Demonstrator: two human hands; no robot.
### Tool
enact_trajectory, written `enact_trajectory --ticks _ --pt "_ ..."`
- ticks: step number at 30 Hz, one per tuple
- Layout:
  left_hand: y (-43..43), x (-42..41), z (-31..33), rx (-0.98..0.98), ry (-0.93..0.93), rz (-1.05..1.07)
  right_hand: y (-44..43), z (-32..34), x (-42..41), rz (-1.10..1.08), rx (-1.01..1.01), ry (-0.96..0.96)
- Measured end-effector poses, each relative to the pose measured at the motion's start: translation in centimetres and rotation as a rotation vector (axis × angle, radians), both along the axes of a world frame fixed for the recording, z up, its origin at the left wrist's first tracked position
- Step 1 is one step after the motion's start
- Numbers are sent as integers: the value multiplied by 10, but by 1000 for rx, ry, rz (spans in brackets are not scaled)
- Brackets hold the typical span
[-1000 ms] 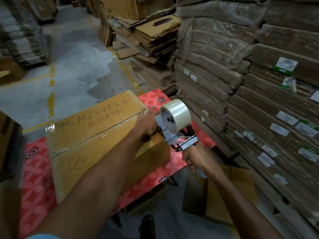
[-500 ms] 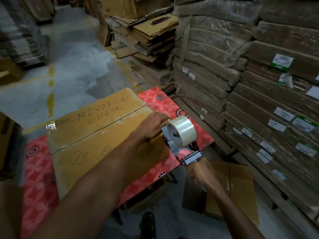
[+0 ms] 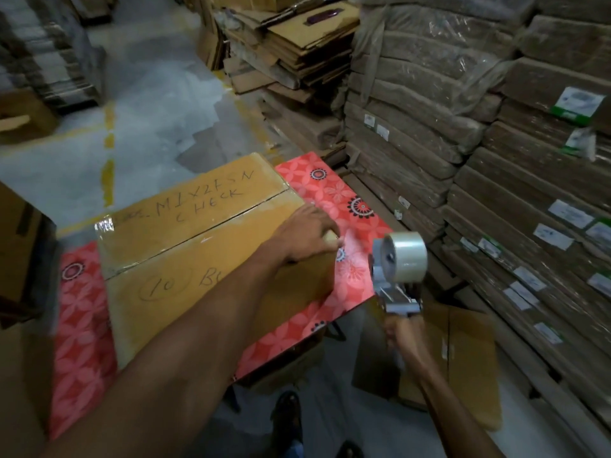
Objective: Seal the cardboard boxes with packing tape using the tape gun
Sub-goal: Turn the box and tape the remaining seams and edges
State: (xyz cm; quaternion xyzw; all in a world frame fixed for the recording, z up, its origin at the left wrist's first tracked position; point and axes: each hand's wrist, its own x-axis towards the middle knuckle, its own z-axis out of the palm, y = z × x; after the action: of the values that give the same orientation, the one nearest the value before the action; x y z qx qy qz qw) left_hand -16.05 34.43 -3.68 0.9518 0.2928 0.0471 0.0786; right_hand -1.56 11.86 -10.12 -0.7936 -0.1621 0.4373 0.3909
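Tape gun (image 3: 398, 279) is now off the box (image 3: 185, 269). 1 s ago its head sat at the box's right end beside the left hand (image 3: 305, 233); now it hangs past the table (image 3: 330, 190) edge, clear of the cardboard. Right hand (image 3: 401, 330) is clamped round the handle. Left hand's fingers are together over the box's right end edge, pressing; blur hides the tips. Box lies on the table, with glossy tape along its centre seam. Strip likely cut, this seam done; only rubbing down the tail is left.
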Motion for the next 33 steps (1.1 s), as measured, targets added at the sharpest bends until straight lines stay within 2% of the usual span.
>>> enact_trajectory --ticks 2,6,10,14,16,19,21,24,28,30,33 --pt "-2 4 0 -8 9 28 27 -4 11 -4 37 -86" --pt "-4 4 -6 -28 99 59 79 0 23 224 5 -268" --pt "-8 4 -6 -19 157 72 116 -16 29 349 -82 -371" --pt "0 -7 0 -138 44 52 139 -58 39 376 -122 -386" --pt "19 -23 4 -175 -27 133 146 -69 40 404 -186 -390" --pt "65 -58 5 -157 -13 300 155 -47 37 590 -341 -505" --pt "100 -80 4 -151 6 375 175 -5 36 640 -363 -713" --pt "145 -100 6 -152 30 427 229 63 16 491 -78 -996" --pt "190 -104 10 -121 79 395 311 115 -71 761 360 -899" --pt "206 -103 7 -108 65 388 345 110 -103 903 432 -909" --pt "228 -105 2 -136 8 358 384 82 -119 1042 321 -968"
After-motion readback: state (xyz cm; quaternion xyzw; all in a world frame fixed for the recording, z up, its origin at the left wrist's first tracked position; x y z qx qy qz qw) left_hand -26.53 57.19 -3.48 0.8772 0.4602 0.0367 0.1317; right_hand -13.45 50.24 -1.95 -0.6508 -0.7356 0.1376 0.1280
